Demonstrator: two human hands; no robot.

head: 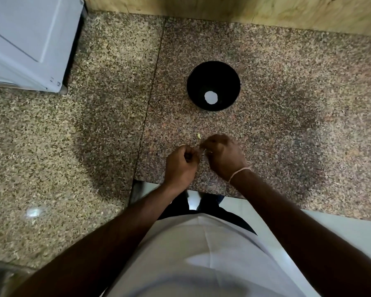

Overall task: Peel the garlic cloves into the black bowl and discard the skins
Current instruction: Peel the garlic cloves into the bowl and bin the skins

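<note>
The black bowl (213, 85) stands on the speckled granite counter (287, 125), with a white round patch at its bottom. Nearer to me, my left hand (181, 165) and my right hand (224, 156) are close together above the counter, fingers curled. Between their fingertips is a small pale piece, seemingly a garlic clove (201, 149), mostly hidden by the fingers. A small yellowish bit (199, 136) lies on the counter just beyond my right hand. A thin band circles my right wrist.
A white appliance (30, 43) fills the far left corner. A wooden wall (244, 9) runs along the back. A seam (152, 93) splits the counter into two slabs. The counter's front edge is just under my wrists.
</note>
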